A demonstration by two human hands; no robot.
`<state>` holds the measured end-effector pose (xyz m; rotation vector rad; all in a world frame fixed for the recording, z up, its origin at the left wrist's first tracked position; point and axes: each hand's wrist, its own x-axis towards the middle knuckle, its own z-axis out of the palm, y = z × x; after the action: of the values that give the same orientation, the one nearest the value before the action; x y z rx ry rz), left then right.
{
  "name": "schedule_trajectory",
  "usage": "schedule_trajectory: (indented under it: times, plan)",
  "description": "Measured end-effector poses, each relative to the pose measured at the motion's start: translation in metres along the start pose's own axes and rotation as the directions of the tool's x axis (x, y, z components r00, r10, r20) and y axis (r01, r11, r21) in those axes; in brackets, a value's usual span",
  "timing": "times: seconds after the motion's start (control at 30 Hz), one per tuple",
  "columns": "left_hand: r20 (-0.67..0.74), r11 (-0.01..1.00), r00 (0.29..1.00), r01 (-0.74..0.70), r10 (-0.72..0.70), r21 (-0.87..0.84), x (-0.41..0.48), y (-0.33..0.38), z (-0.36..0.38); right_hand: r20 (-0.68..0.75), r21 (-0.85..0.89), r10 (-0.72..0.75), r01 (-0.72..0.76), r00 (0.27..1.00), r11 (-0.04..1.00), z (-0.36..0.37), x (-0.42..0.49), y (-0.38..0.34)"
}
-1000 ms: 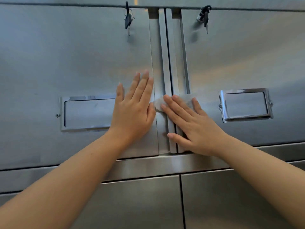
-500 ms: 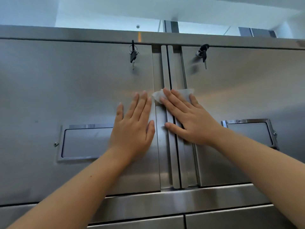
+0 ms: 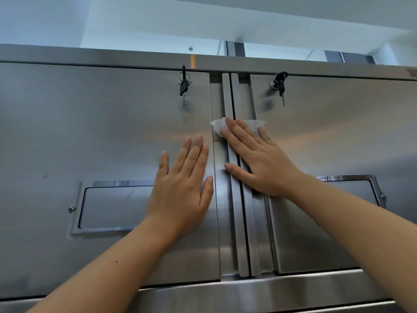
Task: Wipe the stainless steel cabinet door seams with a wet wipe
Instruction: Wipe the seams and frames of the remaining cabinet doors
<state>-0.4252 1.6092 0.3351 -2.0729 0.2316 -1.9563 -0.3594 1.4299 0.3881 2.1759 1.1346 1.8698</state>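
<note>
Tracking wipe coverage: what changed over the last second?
The right hand, pressing the wet wipe under flat fingers, slid up the centre seam, from level with the label frames to above them, nearer the keys. The left hand stayed flat on the left door; nothing was picked up or released. The view tilted upward.

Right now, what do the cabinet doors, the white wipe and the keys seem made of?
Cabinet doors: brushed stainless steel, by the fine grain and soft reflections. Wipe: thin nonwoven or paper, by its crumpled edges. Keys: metal blades, black heads, probably plastic.
</note>
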Motion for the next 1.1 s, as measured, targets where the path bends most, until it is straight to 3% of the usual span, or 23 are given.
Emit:
schedule_trajectory:
  times: [0.27,0.43,0.67,0.9,1.1]
  plan:
    - [-0.039,0.999,0.999,-0.017,0.018,0.027,0.0,-0.001,0.002,0.03,-0.015,0.112,-0.112,0.993,0.994,-0.018,0.079,0.033]
    - [-0.042,0.999,0.999,-0.012,0.013,0.034,-0.001,-0.001,0.002,-0.101,-0.045,0.075,-0.08,0.992,0.996,0.001,0.054,0.018]
    - [-0.059,0.999,0.998,-0.021,0.023,0.037,0.0,-0.001,0.003,-0.044,0.01,0.183,-0.183,0.982,0.983,-0.02,0.105,0.036]
    - [-0.073,0.999,0.997,-0.024,0.028,0.048,0.001,-0.001,0.002,-0.146,-0.013,0.132,-0.135,0.98,0.991,-0.001,0.07,0.019]
    - [-0.051,0.998,0.998,-0.021,0.024,0.059,0.0,-0.001,0.002,-0.036,0.01,0.225,-0.225,0.974,0.974,-0.02,0.102,0.028]
